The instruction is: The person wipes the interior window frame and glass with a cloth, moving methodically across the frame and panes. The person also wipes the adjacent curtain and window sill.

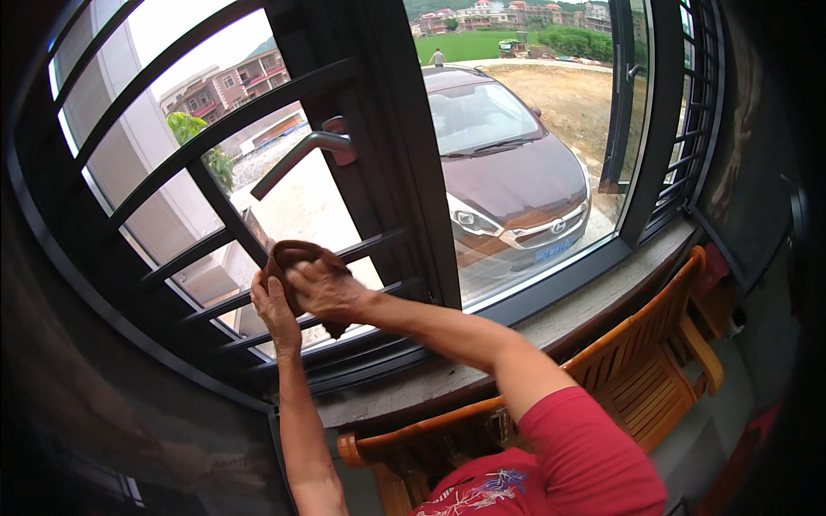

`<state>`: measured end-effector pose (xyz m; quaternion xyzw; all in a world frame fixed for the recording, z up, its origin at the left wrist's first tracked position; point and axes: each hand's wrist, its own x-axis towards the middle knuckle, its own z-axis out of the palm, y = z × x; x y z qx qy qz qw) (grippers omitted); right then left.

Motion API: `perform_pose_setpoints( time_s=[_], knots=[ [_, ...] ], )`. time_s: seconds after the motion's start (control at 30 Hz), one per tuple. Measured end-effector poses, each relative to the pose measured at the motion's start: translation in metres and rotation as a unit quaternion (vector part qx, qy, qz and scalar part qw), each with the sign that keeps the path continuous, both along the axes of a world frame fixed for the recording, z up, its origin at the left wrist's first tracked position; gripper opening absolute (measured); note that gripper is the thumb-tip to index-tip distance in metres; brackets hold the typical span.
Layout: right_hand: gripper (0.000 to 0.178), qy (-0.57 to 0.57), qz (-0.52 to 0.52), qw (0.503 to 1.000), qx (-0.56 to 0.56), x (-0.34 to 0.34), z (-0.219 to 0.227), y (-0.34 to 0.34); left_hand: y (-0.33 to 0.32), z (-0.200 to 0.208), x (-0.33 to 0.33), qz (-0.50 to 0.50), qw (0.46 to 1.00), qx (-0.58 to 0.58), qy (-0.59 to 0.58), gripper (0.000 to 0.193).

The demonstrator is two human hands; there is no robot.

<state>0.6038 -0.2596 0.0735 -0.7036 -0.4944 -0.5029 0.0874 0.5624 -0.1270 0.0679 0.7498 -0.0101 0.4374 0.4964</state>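
A brown cloth (287, 256) is bunched around a dark upright bar (225, 205) of the window grille, and one corner hangs below my right wrist. My right hand (325, 288) presses into the cloth with its fingers curled; they look slightly blurred. Against the cloth's left edge, my left hand (277, 318) grips with the thumb upward; whether it also holds the bar behind cannot be made out. Above both hands, a grey window handle (301, 155) slants down to the left from the dark window frame (391, 129).
Horizontal grille bars (181, 159) cross the left opening. A stone sill (551, 320) runs below the window, with a wooden slatted bench (637, 378) beneath it. Beyond the glass stands a dark car (516, 172); a distant person (438, 58) is behind it.
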Motion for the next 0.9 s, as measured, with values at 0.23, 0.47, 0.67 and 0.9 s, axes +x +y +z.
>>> perform_pose_setpoints(
  time_s=[0.23,0.47,0.67,0.9],
  knots=[
    [0.033,-0.094,0.04,0.993,0.065,0.021,-0.015,-0.04,-0.006,-0.004,-0.003,0.136,0.975,0.146,0.092,0.068],
    [0.012,0.053,-0.081,0.994,0.045,0.013,-0.07,-0.082,-0.011,-0.013,0.013,0.253,0.941,0.214,0.075,0.075],
    [0.01,0.178,-0.096,0.977,0.072,0.018,-0.074,-0.041,-0.01,-0.014,0.017,0.247,0.942,0.214,0.074,0.075],
    [0.015,0.267,0.11,0.958,-0.002,0.006,-0.087,0.04,-0.013,-0.008,0.018,0.233,0.949,0.194,0.084,0.073]
  ],
)
